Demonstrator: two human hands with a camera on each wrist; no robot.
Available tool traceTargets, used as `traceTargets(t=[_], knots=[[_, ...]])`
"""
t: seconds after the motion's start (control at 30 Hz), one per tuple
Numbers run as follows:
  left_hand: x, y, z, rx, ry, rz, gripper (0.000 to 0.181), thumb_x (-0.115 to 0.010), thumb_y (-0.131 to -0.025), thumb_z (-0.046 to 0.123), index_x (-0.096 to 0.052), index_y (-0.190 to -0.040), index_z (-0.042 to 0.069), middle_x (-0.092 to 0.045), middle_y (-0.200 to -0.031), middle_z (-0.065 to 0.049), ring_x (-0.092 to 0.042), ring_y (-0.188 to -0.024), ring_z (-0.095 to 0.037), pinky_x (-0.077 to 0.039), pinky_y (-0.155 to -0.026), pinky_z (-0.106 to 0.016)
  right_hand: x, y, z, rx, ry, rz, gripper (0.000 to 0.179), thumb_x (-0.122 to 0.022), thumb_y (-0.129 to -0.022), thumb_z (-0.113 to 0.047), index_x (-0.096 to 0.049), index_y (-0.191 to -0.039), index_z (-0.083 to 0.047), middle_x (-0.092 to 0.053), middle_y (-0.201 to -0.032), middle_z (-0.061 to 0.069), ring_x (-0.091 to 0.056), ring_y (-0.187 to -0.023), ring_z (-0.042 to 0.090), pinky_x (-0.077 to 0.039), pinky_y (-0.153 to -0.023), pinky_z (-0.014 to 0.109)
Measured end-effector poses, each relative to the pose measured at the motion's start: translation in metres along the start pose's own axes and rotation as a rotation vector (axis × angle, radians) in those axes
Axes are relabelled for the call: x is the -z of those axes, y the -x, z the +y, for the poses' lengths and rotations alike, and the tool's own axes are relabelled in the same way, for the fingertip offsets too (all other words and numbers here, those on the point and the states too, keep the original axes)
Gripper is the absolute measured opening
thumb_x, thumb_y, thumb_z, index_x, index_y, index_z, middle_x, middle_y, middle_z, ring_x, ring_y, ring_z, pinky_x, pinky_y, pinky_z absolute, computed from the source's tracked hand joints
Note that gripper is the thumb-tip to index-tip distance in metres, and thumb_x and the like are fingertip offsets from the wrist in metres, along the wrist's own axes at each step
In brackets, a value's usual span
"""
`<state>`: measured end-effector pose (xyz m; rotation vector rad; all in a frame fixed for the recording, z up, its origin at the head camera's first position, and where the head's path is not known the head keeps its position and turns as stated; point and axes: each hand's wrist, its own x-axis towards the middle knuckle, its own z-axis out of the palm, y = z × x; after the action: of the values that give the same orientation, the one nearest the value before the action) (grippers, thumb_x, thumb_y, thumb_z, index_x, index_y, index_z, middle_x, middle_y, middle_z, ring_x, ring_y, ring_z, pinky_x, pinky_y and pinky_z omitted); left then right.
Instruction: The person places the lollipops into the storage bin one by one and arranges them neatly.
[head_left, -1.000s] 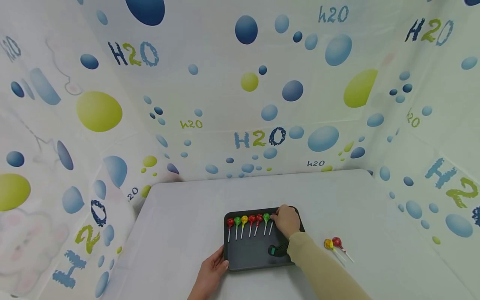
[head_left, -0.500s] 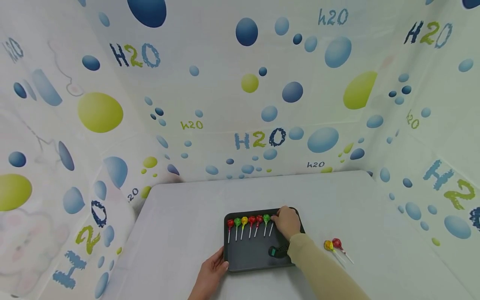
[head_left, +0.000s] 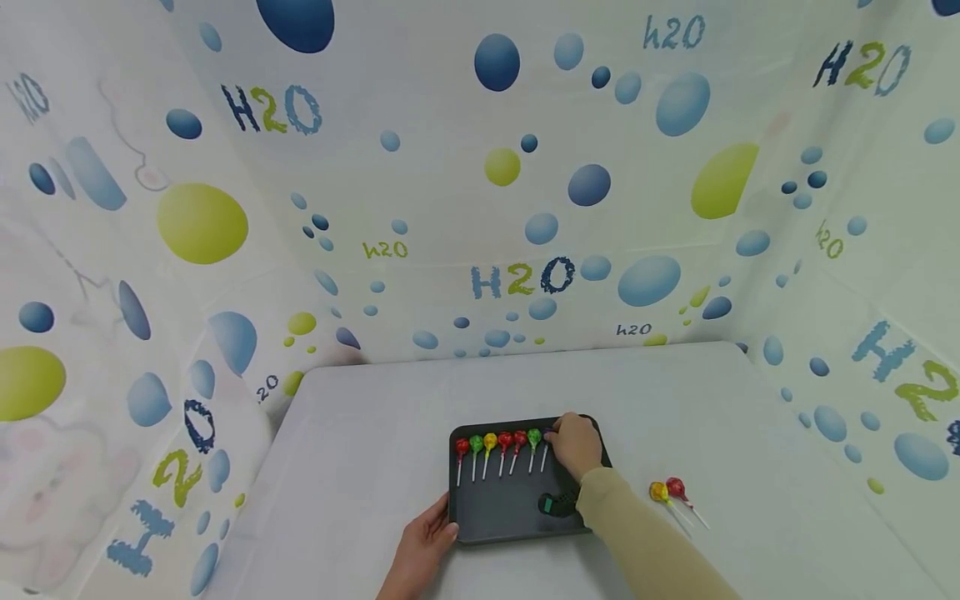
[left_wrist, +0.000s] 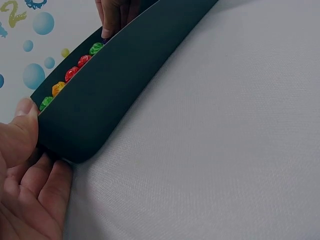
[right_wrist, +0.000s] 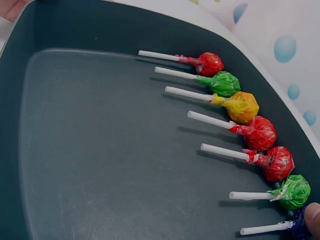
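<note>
A dark grey rectangular tray (head_left: pixel 495 510) sits on the white table. My left hand (head_left: pixel 422 548) grips its left edge; in the left wrist view the thumb (left_wrist: pixel 22 127) lies at the rim and the fingers curl beneath. Along the far wall inside, wrapped lollipops lie in a row, heads away from me: red (right_wrist: pixel 210 64), green, yellow, red, red and green (right_wrist: pixel 294 192). At the row's right end is a dark blue lollipop (right_wrist: pixel 299 225), its head pinched by my right hand (head_left: pixel 576 446), which hides part of it. Its white stick points toward me.
To the right of the tray, a yellow lollipop (head_left: pixel 658 492) and a red lollipop (head_left: pixel 676 487) lie side by side on the table (head_left: pixel 360 467). A black wrist device (head_left: pixel 557 504) is on my right wrist. Bubble-printed sheets (head_left: pixel 420 192) stand around the table.
Both hands stay practically where they were, the left on the tray and the right at the dark blue lollipop. The head view shifts very slightly.
</note>
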<state>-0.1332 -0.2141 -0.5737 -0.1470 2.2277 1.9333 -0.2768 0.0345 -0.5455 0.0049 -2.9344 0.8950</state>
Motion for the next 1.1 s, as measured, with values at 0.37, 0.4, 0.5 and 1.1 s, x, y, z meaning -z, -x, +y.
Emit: traceTargets(t=[0.37, 0.4, 0.5, 1.1], knots=[[-0.002, -0.002, -0.001, 0.016, 0.002, -0.005, 0.061, -0.058, -0.093, 0.006, -0.027, -0.141, -0.016, -0.029, -0.145, -0.033, -0.033, -0.134, -0.041, -0.044, -0.102, -0.032, 0.006, 0.002, 0.003, 0.010, 0.010, -0.005, 0.022, -0.073, -0.083, -0.016, -0.073, -0.093, 0.003, -0.072, -0.087, 0.014, -0.068, -0.078, 0.029, -0.058, -0.067, 0.042], [-0.002, -0.002, -0.001, 0.015, 0.003, -0.007, 0.062, -0.058, -0.093, 0.006, -0.026, -0.141, -0.016, -0.029, -0.145, -0.033, -0.033, -0.134, -0.041, -0.044, -0.102, -0.032, 0.008, 0.002, 0.003, 0.016, 0.011, -0.006, 0.022, -0.073, -0.083, -0.016, -0.073, -0.093, 0.003, -0.072, -0.088, 0.015, -0.068, -0.080, 0.030, -0.058, -0.068, 0.043], [-0.002, -0.002, -0.002, -0.001, -0.001, -0.010, 0.061, -0.058, -0.093, 0.006, -0.027, -0.141, -0.017, -0.030, -0.145, -0.033, -0.033, -0.134, -0.041, -0.045, -0.102, -0.032, 0.014, 0.003, 0.005, 0.047, 0.012, 0.000, 0.022, -0.073, -0.083, -0.016, -0.073, -0.094, 0.004, -0.072, -0.090, 0.016, -0.068, -0.084, 0.031, -0.058, -0.071, 0.044], [0.001, -0.002, -0.002, -0.022, -0.043, 0.007, 0.061, -0.060, -0.093, 0.008, -0.030, -0.140, -0.017, -0.033, -0.143, -0.034, -0.036, -0.132, -0.041, -0.045, -0.101, -0.032, 0.132, -0.006, 0.087, 0.056, 0.060, -0.009, 0.029, -0.064, -0.091, -0.017, -0.068, -0.108, 0.006, -0.068, -0.105, 0.022, -0.063, -0.097, 0.039, -0.056, -0.079, 0.049]])
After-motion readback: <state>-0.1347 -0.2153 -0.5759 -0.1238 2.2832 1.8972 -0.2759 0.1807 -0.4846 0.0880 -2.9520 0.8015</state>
